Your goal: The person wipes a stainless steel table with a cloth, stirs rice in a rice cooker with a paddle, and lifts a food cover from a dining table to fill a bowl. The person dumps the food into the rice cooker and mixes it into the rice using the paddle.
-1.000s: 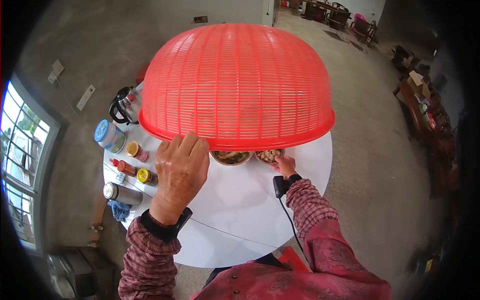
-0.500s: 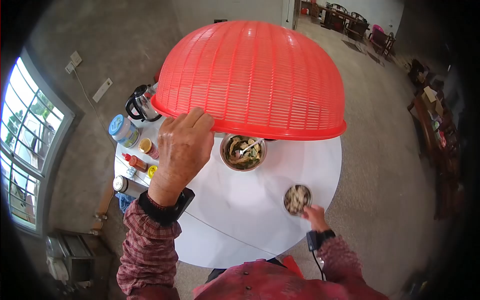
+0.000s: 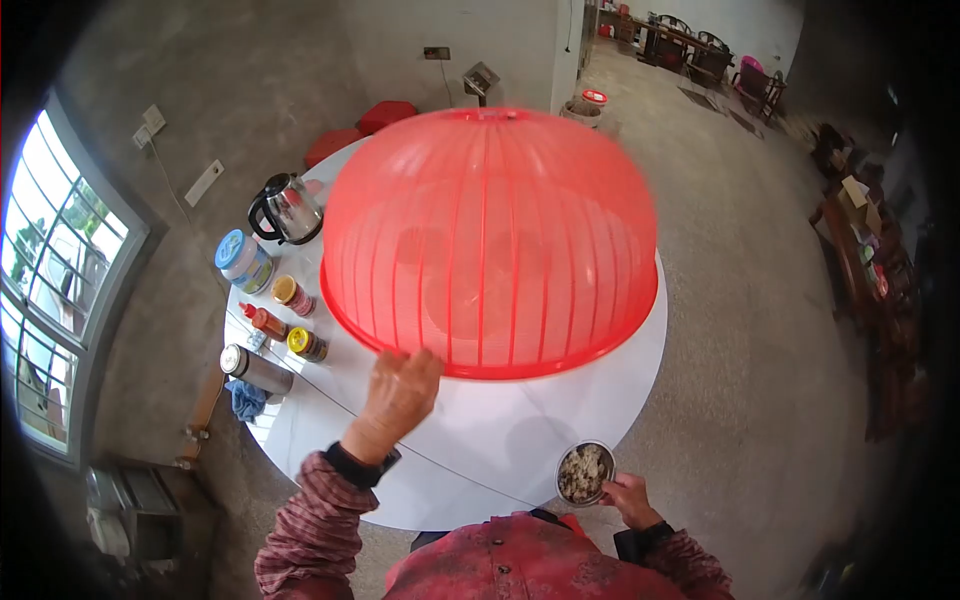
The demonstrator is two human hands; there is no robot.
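A large red mesh food cover [image 3: 490, 240] stands low over the white round table [image 3: 470, 440], with dim round shapes showing through it. My left hand [image 3: 400, 395] is closed on the cover's near rim. At the table's near right edge, my right hand [image 3: 630, 498] grips the side of a small metal bowl [image 3: 585, 472] that holds pale, lumpy food. The bowl is apart from the cover.
Along the table's left side are an electric kettle [image 3: 287, 210], a blue-lidded jar [image 3: 243, 262], small jars [image 3: 293, 295], a red-capped bottle [image 3: 264, 321], a steel flask [image 3: 257, 369] and a blue cloth [image 3: 246, 400]. Red stools [image 3: 385, 115] stand behind the table.
The red cover has come down over the dish with a spoon, my left hand lowering with it. My right hand has drawn the small bowl out from near the cover toward me.
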